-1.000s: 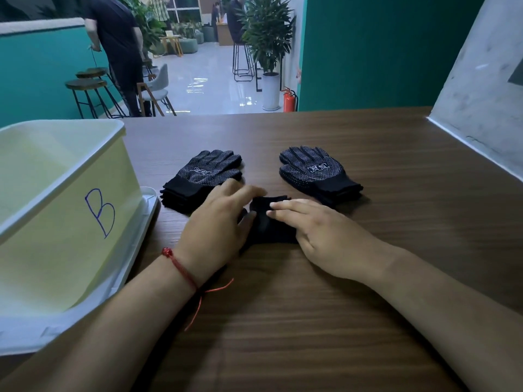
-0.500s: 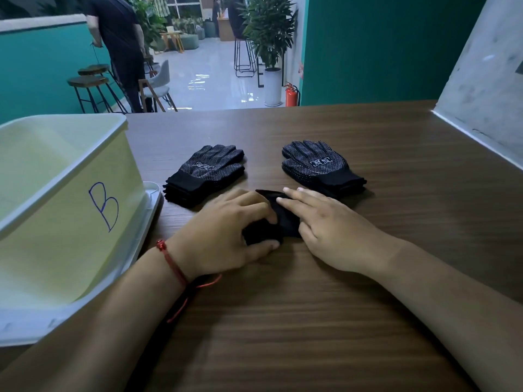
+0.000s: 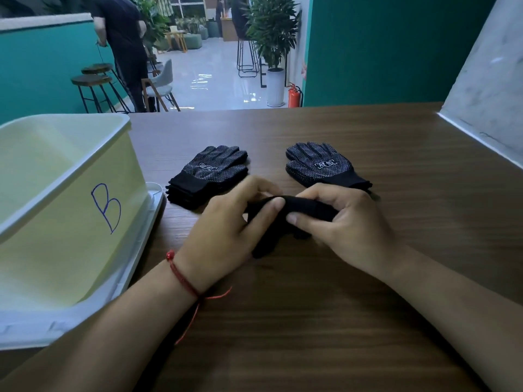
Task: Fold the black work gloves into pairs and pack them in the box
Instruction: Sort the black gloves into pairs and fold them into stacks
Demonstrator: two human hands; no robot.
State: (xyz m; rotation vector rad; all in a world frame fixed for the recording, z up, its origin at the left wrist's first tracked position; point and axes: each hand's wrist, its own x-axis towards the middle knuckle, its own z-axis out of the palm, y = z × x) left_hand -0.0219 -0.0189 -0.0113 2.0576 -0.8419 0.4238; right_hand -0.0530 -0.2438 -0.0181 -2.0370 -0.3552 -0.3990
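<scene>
One glove bundle (image 3: 310, 207) between both hands (image 3: 223, 230) (image 3: 349, 222)

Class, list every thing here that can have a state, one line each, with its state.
Black knit glove bundle, part-folded, gripped by both hands.
Left hand, gripping the bundle.
Right hand, gripping the bundle.
Left stack of black dotted gloves, flat, not held.
Right stack of black dotted gloves, flat, not held.
Pale yellow plastic box marked B, open-topped.
</scene>
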